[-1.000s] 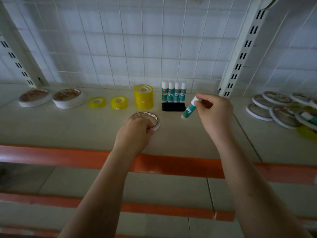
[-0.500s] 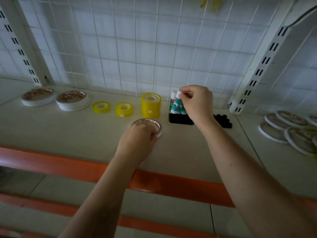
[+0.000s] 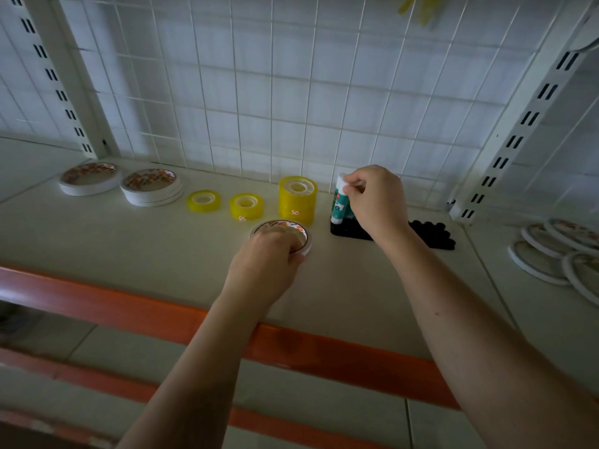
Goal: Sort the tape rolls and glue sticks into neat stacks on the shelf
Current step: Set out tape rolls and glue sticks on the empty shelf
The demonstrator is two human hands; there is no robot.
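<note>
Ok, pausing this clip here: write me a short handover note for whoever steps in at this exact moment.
Left hand grips a flat white tape roll lying on the shelf, in front of the tall yellow tape stack.
Right hand pinches the cap of an upright glue stick at the black holder.
Done: two white roll stacks at left, the yellow stack.
Left: two single yellow rolls, the gripped white roll, loose white rolls at far right. Glue sticks behind the hand cannot be counted.
</note>
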